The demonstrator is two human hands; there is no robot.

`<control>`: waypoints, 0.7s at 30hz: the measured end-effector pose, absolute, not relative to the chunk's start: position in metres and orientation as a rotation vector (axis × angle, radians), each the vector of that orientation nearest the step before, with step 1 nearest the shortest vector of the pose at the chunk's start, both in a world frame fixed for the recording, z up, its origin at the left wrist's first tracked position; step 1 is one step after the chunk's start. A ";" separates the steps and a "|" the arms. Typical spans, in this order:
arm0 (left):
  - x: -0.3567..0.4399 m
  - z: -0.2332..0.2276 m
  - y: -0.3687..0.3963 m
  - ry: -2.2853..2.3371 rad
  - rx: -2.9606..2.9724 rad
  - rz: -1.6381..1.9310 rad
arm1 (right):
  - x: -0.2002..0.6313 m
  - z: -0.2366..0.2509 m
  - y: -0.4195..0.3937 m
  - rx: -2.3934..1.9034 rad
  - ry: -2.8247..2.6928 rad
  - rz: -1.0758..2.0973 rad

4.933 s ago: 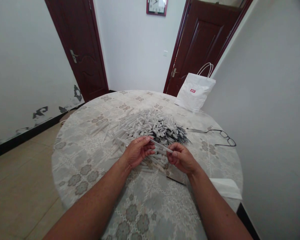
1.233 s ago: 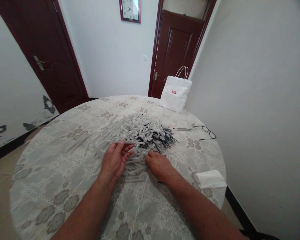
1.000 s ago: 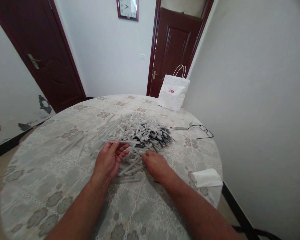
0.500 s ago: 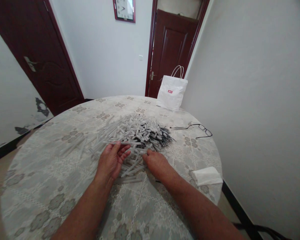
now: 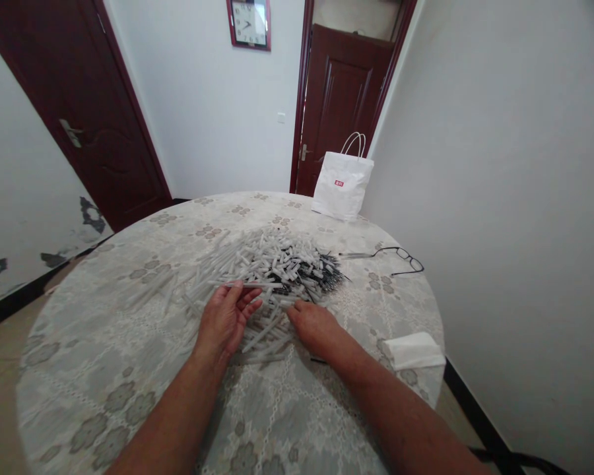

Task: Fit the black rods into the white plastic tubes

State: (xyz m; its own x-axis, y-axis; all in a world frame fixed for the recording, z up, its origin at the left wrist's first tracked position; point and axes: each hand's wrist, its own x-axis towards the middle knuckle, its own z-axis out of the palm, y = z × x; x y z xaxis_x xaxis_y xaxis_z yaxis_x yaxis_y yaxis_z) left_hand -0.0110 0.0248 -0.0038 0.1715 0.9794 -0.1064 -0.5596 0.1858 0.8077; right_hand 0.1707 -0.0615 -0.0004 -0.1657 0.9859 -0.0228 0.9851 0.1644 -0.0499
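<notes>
My left hand (image 5: 228, 316) pinches a slim whitish pen barrel (image 5: 255, 285) between thumb and forefinger, its length pointing right over the pile. The other fingers of that hand are loosely curled. Just to the right, my right hand (image 5: 314, 323) is closed at the near edge of the pile, fingertips together; whatever it grips is hidden. Short white pen caps (image 5: 264, 251) are heaped in the middle. Dark thin refills with metallic tips (image 5: 329, 272) lie on the right of the heap. Long translucent barrels (image 5: 212, 264) spread to the left and under my hands.
The round table wears a patterned cloth (image 5: 178, 402). A white paper bag (image 5: 344, 188) stands at the back. Glasses (image 5: 408, 258) and a pen-like stick (image 5: 355, 255) lie right; a folded white tissue (image 5: 414, 351) is nearer. A wall borders the right side.
The view has shifted slightly, so everything sits a little lower and to the right. Both hands keep nearly the same pose over the pile, with the barrel still in the left.
</notes>
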 end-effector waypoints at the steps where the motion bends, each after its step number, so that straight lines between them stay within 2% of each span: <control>1: -0.011 -0.003 0.025 0.739 0.708 1.233 | 0.171 -0.001 -0.062 -2.010 -2.397 0.084; 21: -0.011 -0.004 0.024 0.758 0.735 1.231 | 0.172 0.005 -0.071 -2.082 -2.382 0.070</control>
